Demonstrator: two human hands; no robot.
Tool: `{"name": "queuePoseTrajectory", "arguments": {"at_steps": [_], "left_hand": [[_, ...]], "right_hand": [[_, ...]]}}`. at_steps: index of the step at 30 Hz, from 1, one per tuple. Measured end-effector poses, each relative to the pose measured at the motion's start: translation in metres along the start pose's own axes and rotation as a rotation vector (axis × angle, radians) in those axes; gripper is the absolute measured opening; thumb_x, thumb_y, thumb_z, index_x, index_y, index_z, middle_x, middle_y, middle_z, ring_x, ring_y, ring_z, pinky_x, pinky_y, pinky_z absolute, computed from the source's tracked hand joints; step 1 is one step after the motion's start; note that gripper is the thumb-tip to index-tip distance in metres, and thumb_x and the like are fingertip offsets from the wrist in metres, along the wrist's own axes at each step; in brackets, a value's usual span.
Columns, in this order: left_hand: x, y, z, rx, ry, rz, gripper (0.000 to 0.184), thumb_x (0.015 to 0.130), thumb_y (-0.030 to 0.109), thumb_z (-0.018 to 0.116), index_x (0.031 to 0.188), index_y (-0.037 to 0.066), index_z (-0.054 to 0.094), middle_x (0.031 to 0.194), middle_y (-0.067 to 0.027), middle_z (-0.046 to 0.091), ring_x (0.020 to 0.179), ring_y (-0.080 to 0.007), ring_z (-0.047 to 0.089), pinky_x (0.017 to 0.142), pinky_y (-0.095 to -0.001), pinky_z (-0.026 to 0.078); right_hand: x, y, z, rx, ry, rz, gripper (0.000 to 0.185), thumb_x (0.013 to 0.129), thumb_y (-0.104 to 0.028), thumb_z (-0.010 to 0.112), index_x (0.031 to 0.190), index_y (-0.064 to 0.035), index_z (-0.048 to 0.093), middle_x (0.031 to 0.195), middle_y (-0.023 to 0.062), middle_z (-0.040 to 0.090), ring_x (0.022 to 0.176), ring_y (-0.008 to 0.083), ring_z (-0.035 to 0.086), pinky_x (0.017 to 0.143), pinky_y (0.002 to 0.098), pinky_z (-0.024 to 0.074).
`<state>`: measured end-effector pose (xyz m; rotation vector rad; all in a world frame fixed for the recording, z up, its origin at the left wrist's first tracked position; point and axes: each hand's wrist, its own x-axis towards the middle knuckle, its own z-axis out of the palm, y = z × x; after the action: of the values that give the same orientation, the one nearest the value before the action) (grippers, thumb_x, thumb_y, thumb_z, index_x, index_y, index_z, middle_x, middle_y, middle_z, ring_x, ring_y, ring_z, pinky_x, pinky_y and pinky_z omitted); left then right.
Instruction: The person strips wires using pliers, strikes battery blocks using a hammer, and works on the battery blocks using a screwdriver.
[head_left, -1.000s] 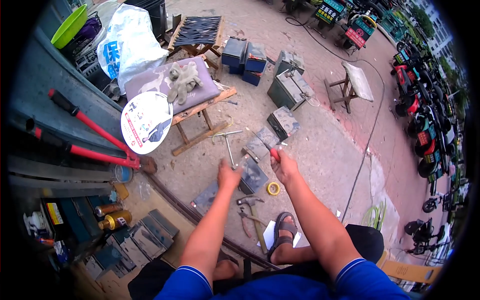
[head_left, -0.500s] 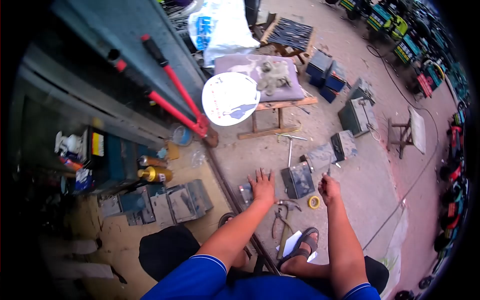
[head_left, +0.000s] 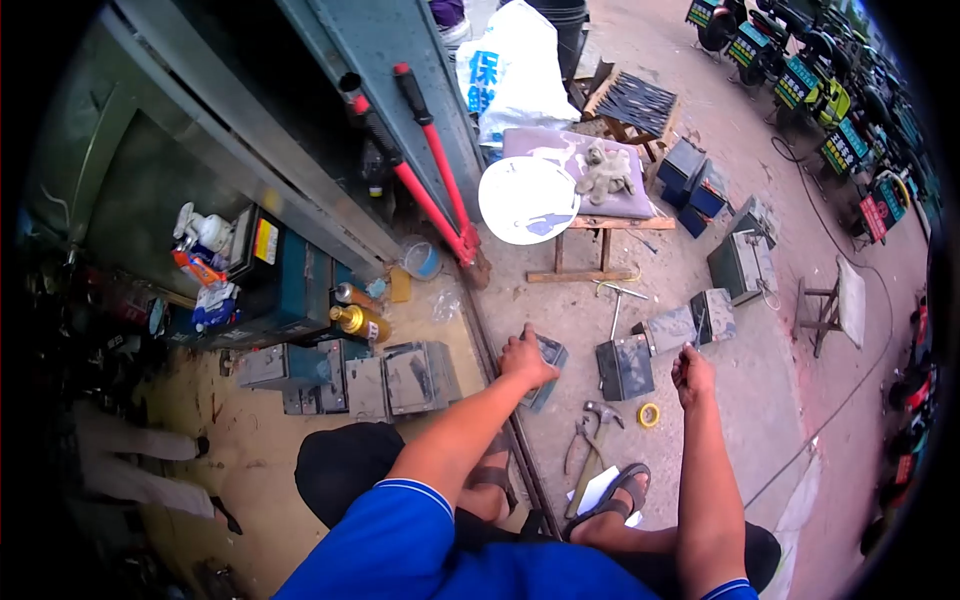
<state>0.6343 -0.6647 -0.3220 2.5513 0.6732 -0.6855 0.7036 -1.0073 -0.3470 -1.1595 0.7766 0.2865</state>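
Note:
My left hand [head_left: 526, 360] is at a small dark battery [head_left: 550, 378], its fingers over the near-left part and gripping it; the fingertips are partly hidden. My right hand [head_left: 693, 378] is closed around a thin screwdriver [head_left: 699, 336], whose handle is hidden in the fist. Between my hands a dark battery [head_left: 625, 368] stands on the ground, with two more grey batteries [head_left: 668, 330] [head_left: 713, 316] beyond it. A hammer [head_left: 592, 455], pliers [head_left: 577, 440] and a yellow tape roll [head_left: 649, 415] lie nearer my feet.
Left are red-handled bolt cutters [head_left: 425, 195], a gold can [head_left: 360, 322] and a row of batteries [head_left: 415, 378]. Ahead, a cushioned stool [head_left: 600, 222] bears gloves and a round fan [head_left: 528, 200]. A T-shaped tool [head_left: 617, 310] lies nearby. Another person's legs [head_left: 150, 465] show at left.
The view has swung left. My left hand has come down from spread fingers onto the small battery, which sits closer to the dark battery. My right hand stays closed on the screwdriver.

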Motion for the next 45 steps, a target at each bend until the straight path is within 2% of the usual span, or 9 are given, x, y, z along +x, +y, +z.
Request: {"name": "queuePoseTrajectory", "arguments": {"at_steps": [10,13,22,28,34,36,38,40,45], "left_hand": [[-0.068,-0.090,-0.193,0.011,0.227,-0.066,0.132,0.062,0.058,0.087,0.158,0.000,0.019,0.148,-0.0296,0.048,0.135,-0.0378,0.052,0.109,-0.0421,0.046],[-0.102,-0.126,-0.238,-0.026,0.257,-0.273,0.131,0.065,0.057,0.085,0.157,-0.006,0.017,0.148,-0.0294,0.049,0.132,-0.0351,0.056,0.109,-0.0394,0.047],[-0.117,-0.252,-0.180,-0.032,0.316,-0.481,0.132,0.063,0.056,0.087,0.160,0.000,0.016,0.148,-0.0287,0.045,0.132,-0.0391,0.053,0.110,-0.0421,0.045],[-0.095,-0.265,-0.170,0.135,0.289,-0.476,0.139,0.063,0.069,0.083,0.160,-0.003,0.012,0.156,-0.0278,0.037,0.143,-0.0376,0.041,0.115,-0.0428,0.040],[-0.051,-0.116,-0.225,0.190,0.242,0.160,0.105,0.070,0.047,0.089,0.150,0.001,0.040,0.147,-0.0274,0.048,0.136,-0.0404,0.048,0.112,-0.0430,0.042],[-0.039,-0.049,-0.205,0.380,0.175,0.673,0.098,0.069,0.042,0.089,0.147,0.002,0.044,0.144,-0.0237,0.052,0.135,-0.0375,0.049,0.111,-0.0453,0.043],[-0.049,0.036,-0.163,0.753,0.036,0.691,0.089,0.070,0.034,0.089,0.144,0.005,0.048,0.145,-0.0197,0.053,0.138,-0.0333,0.048,0.110,-0.0508,0.042],[-0.020,0.070,-0.089,0.939,-0.009,1.120,0.072,0.079,0.026,0.079,0.144,0.010,0.050,0.148,-0.0162,0.051,0.142,-0.0301,0.045,0.109,-0.0547,0.040],[0.030,0.134,0.104,0.907,0.122,1.497,0.063,0.090,0.020,0.062,0.150,0.012,0.046,0.153,-0.0140,0.048,0.148,-0.0300,0.037,0.115,-0.0554,0.031]], "right_hand": [[-0.003,-0.005,0.056,0.051,0.001,0.032,0.021,0.098,-0.019,0.064,0.080,-0.0086,0.060,0.067,0.0019,0.059,0.053,0.0137,0.057,0.047,0.0237,0.0522],[-0.030,-0.026,0.083,-0.004,-0.036,-0.031,0.019,0.096,-0.018,0.065,0.080,-0.0072,0.060,0.066,0.0031,0.058,0.051,0.0141,0.056,0.046,0.0242,0.0496],[-0.072,-0.131,0.059,-0.412,-0.138,-0.382,0.023,0.094,-0.023,0.069,0.080,-0.0087,0.060,0.068,-0.0007,0.058,0.054,0.0094,0.055,0.049,0.0237,0.0448],[-0.147,-0.193,0.036,-0.453,-0.159,-0.366,0.016,0.095,-0.024,0.067,0.087,-0.0123,0.059,0.072,-0.0026,0.058,0.057,0.0079,0.054,0.053,0.0225,0.0433],[-0.285,-0.189,0.030,-0.198,-0.282,-0.268,0.024,0.098,-0.014,0.064,0.117,-0.0005,0.065,0.083,-0.0004,0.060,0.067,0.0074,0.056,0.060,0.0217,0.0460],[-0.317,-0.177,0.025,-0.150,-0.282,-0.253,0.027,0.094,-0.021,0.070,0.113,-0.0011,0.067,0.079,-0.0014,0.062,0.069,0.0071,0.059,0.064,0.0219,0.0478],[-0.339,-0.171,0.015,-0.230,-0.292,-0.270,0.029,0.095,-0.020,0.069,0.116,-0.0011,0.067,0.079,-0.0004,0.062,0.070,0.0076,0.059,0.065,0.0227,0.0468],[-0.343,-0.167,0.005,-0.216,-0.294,-0.295,0.030,0.096,-0.021,0.070,0.118,-0.0008,0.067,0.080,0.0002,0.062,0.070,0.0080,0.057,0.066,0.0235,0.0458],[-0.336,-0.190,-0.015,-0.202,-0.113,-0.387,0.031,0.096,-0.020,0.071,0.119,0.0004,0.065,0.083,-0.0005,0.061,0.071,0.0067,0.056,0.068,0.0229,0.0472]]}}
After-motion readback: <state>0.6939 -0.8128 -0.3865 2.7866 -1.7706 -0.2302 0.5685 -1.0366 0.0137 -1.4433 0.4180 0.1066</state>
